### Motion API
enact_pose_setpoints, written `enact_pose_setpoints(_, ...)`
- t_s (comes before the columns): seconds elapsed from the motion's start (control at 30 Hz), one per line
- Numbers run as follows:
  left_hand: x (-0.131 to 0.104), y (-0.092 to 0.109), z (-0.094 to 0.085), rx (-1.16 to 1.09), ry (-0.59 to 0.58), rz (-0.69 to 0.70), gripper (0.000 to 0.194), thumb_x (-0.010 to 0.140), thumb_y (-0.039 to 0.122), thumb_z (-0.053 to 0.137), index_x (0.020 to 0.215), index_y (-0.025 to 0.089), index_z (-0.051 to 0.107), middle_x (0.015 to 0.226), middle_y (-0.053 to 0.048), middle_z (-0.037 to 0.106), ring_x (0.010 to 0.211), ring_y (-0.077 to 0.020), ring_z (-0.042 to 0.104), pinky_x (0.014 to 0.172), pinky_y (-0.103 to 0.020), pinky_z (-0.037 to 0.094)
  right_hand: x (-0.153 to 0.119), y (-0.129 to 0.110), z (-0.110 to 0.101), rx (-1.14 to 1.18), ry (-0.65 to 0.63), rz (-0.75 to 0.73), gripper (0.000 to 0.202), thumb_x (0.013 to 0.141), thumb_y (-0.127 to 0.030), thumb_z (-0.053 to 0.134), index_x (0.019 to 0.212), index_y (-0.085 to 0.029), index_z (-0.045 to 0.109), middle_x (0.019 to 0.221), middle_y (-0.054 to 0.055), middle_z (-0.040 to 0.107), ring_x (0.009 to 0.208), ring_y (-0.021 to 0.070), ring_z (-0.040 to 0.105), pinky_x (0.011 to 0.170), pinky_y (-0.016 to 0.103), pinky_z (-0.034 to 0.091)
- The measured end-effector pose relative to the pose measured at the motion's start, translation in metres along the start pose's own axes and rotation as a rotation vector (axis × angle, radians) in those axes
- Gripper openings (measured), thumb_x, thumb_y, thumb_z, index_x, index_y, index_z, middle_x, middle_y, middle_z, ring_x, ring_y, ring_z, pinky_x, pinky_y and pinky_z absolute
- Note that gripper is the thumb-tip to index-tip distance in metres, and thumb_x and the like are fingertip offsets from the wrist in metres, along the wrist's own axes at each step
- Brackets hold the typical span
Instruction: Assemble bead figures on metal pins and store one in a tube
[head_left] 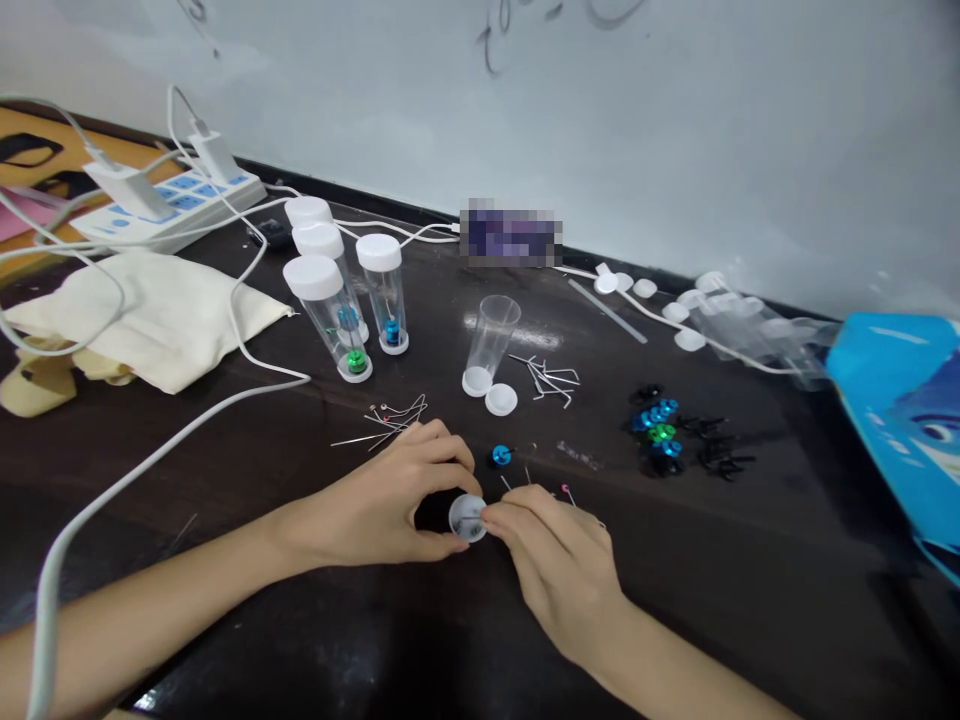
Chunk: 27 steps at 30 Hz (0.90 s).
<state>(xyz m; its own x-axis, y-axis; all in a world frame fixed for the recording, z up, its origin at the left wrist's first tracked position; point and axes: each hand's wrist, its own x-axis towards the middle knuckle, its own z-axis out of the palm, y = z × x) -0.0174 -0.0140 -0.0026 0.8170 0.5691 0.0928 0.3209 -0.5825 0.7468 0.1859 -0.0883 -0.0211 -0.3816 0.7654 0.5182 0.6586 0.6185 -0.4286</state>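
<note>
Thick white cable (49, 600) comes closest to the head camera, crossing in front of the left forearm by the table's near edge. On the dark, glossy table (750, 590), the bare left hand (409, 490) has its grip closed around a small round white cup-like piece (455, 518), thumb and forefinger at its rim; its depth cannot be told. The bare right hand (559, 560) has its grip pinched together at the piece's right rim, on what looks like a thin grey rod (469, 518) lying inside. A small blue metallic spool (501, 456) sits just beyond the hands, and fine silver wires with beaded ends (390, 422) lie past the left hand. Farther toward the table's far edge stands an open clear plastic tube (495, 335) with a white base, touching or just beside a loose white round cap (501, 400); bent silver rods (551, 378) lie near. Toward the right edge, blue and green metallic spools (660, 433) cluster beside slim black pieces (724, 457). Clear tubes with white caps (330, 325) stand left of centre, toward the far edge.
</note>
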Motion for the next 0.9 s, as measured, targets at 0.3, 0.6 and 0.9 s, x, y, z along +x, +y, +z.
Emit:
enact_pose_setpoints(0.3,-0.0003,-0.0004,-0.0013,-0.016,0.007,-0.004,0.026,0.076,0.018,0.072,0.101,0.022,0.066,0.103,-0.003,0.059,0.096,-0.0209,0.048,0.089,-0.036,0.041,-0.001,0.0013,0.0006,-0.069,-0.053,-0.007,0.021,0.095,-0.005,0.043,0.093,-0.014,0.063,0.08,0.007,0.064,0.059,0.0145,0.059,0.054,0.028,0.047)
enact_pose_setpoints(0.6,-0.0017,-0.0012,-0.001,0.002,0.022,0.039,0.027,0.076,0.017,0.073,0.101,0.021,0.065,0.101,-0.002,0.06,0.095,-0.0204,0.049,0.088,-0.036,0.041,-0.0024,0.0002,0.0005,-0.07,-0.093,-0.039,0.021,0.096,-0.008,0.042,0.098,-0.016,0.061,0.08,0.005,0.063,0.058,0.0139,0.056,0.052,0.027,0.044)
enact_pose_setpoints(0.9,-0.0015,-0.0022,-0.0009,0.009,0.012,0.043,0.025,0.078,0.019,0.072,0.101,0.021,0.064,0.101,-0.003,0.06,0.095,-0.0209,0.049,0.087,-0.036,0.041,-0.0029,0.001,0.0004,-0.026,-0.114,-0.056,0.018,0.096,-0.008,0.045,0.1,-0.016,0.061,0.08,0.005,0.064,0.058,0.0132,0.056,0.052,0.027,0.044)
